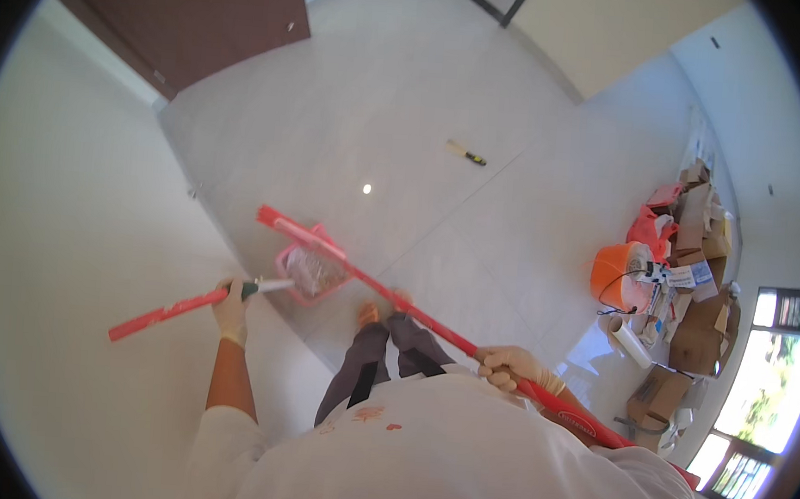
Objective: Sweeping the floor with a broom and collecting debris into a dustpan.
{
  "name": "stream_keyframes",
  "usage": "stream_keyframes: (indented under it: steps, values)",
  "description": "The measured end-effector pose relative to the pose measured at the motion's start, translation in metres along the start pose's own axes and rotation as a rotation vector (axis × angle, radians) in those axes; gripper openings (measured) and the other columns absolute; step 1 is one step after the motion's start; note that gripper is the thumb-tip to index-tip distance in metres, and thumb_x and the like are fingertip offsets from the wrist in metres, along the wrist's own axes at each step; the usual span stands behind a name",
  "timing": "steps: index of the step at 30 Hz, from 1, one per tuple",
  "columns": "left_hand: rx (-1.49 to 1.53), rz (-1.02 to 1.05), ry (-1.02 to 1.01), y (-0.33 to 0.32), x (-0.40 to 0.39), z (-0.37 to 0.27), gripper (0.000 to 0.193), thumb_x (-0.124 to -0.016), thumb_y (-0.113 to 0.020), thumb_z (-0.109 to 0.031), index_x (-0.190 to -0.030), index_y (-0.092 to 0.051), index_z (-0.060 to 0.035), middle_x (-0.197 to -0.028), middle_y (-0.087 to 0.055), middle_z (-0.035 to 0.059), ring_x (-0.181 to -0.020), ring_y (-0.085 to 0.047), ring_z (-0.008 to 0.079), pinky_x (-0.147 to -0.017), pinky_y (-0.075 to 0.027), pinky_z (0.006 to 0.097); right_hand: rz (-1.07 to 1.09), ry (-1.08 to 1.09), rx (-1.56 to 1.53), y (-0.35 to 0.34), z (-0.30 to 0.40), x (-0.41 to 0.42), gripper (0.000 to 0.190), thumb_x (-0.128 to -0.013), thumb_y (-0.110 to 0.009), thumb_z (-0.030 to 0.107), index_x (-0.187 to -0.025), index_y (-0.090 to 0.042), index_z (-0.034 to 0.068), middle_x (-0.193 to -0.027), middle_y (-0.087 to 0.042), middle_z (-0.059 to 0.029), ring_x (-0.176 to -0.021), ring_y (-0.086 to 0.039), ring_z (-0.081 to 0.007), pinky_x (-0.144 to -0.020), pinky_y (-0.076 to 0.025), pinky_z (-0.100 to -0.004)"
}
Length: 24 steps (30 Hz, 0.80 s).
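My left hand (231, 311), in a pale glove, grips a red handle (166, 313) beside the wall. A green and silver piece (265, 286) runs from that hand towards a pink dustpan (315, 271); I cannot tell whether it belongs to the handle. Greyish debris fills much of the dustpan, which sits on the floor left of my feet. My right hand (513, 367), also gloved, is closed around the red pole of a broom (429, 323). The broom's red head (300, 231) crosses over the dustpan's far rim. Whether they touch is unclear.
A small hand tool (467, 153) with a black and yellow handle lies on the tiled floor (410, 111). An orange bucket (614, 275), cardboard boxes (704, 326) and a white roll (630, 341) are heaped along the right wall. A brown door (201, 13) stands at upper left.
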<state>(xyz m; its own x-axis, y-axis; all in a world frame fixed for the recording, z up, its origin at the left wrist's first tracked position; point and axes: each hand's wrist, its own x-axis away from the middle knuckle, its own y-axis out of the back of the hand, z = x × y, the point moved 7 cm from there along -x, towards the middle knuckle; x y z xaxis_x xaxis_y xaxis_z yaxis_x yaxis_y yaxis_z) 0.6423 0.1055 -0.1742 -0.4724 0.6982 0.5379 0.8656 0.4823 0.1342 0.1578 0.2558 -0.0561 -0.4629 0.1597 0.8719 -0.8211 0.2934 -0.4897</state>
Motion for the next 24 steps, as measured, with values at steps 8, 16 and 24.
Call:
stream_keyframes:
  steps: [8, 16, 24]
  values:
    - [0.110, -0.092, 0.034, -0.015, 0.003, -0.017, 0.014, -0.079, -0.061, -0.016, -0.089, -0.053, -0.0107, -0.087, -0.059, 0.0047, -0.081, -0.059, 0.0165, -0.070, -0.050, 0.0316, -0.069, 0.305, 0.253, -0.010, 0.055, 0.034, 0.010, -0.085, -0.046, 0.011, -0.077, -0.046, 0.004, -0.067, -0.047, -0.0040, -0.044, -0.040, -0.0072, -0.037, -0.034, -0.0213]
    - [0.199, -0.154, 0.022, -0.084, -0.010, -0.058, 0.017, -0.077, -0.062, -0.018, -0.090, -0.054, -0.0108, -0.089, -0.056, 0.0048, -0.082, -0.059, 0.0175, -0.068, -0.051, 0.0311, -0.184, 0.416, 0.304, 0.058, 0.155, 0.065, 0.007, -0.083, -0.048, 0.009, -0.078, -0.047, 0.004, -0.067, -0.050, -0.0039, -0.045, -0.043, -0.0079, -0.037, -0.034, -0.0213]
    - [0.368, -0.242, -0.025, -0.193, -0.026, -0.134, 0.019, -0.078, -0.061, -0.016, -0.094, -0.054, -0.0059, -0.087, -0.056, 0.0067, -0.083, -0.059, 0.0181, -0.070, -0.051, 0.0321, -0.275, 0.440, 0.239, 0.126, 0.293, 0.088, 0.006, -0.081, -0.050, 0.011, -0.081, -0.049, 0.005, -0.067, -0.050, -0.0041, -0.045, -0.046, -0.0092, -0.036, -0.037, -0.0227]
